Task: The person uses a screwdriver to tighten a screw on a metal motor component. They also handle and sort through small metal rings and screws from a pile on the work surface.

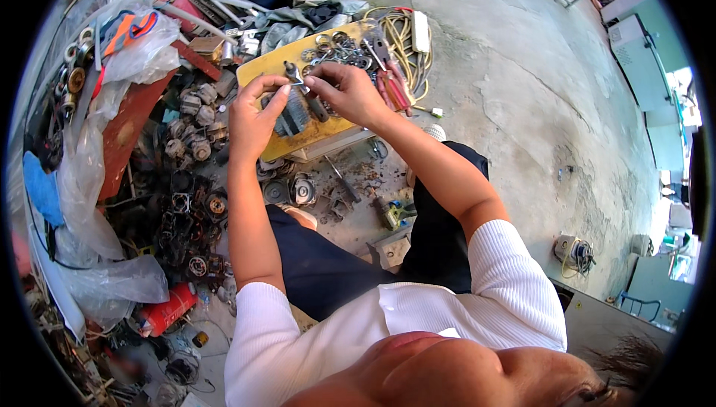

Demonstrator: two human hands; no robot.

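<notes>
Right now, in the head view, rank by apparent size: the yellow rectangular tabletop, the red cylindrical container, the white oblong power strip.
Largest to smallest:
1. Yellow tabletop
2. Red container
3. White power strip

A: Colours?
B: Tabletop [272,60] yellow, dark smudges. Small part [292,71] above it: silvery grey.
A: Right end?
B: Red-handled tools [395,90]. Past it, yellowish cable [403,34], white power strip [421,31].
A: Left of tabletop?
B: Brick-red panel [134,131]; farther out, blue cloth [43,187].
A: Near side?
B: Navy trousers [328,250], white shirt [514,273], fine ribbed stripes.
</notes>
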